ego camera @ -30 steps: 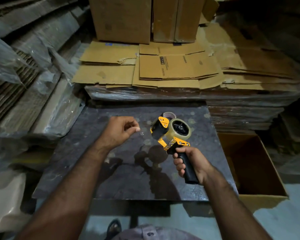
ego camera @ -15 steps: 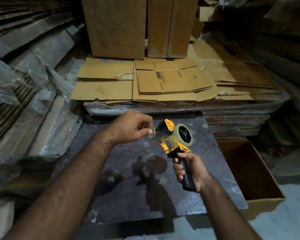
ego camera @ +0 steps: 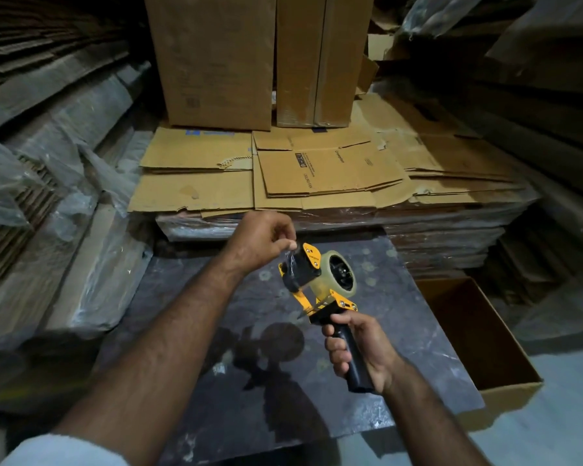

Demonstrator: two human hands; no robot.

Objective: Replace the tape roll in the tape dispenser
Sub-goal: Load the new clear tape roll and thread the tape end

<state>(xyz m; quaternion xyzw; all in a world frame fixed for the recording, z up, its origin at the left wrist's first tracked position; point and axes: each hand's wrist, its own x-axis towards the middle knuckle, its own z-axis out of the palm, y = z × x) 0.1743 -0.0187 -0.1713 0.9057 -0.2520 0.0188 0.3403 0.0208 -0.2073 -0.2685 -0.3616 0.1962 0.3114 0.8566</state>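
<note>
A yellow and black tape dispenser (ego camera: pixel 312 275) is held upright above the dark table (ego camera: pixel 216 331). A roll of clear tape (ego camera: pixel 334 275) sits on its hub. My right hand (ego camera: pixel 357 348) grips the black handle from below. My left hand (ego camera: pixel 260 238) is at the dispenser's front top, its thumb and finger pinched on the loose end of the clear tape (ego camera: pixel 293 255) beside the black roller.
An open cardboard box (ego camera: pixel 485 348) stands on the floor to the right of the table. Flattened cartons (ego camera: pixel 317 173) are stacked behind the table, with upright boxes (ego camera: pixel 249 62) on top. Plastic-wrapped cardboard bundles (ego camera: pixel 64 230) line the left side.
My left hand has moved right to the dispenser's front and pinched the tape end. My right hand has raised the dispenser, and the view has tilted up.
</note>
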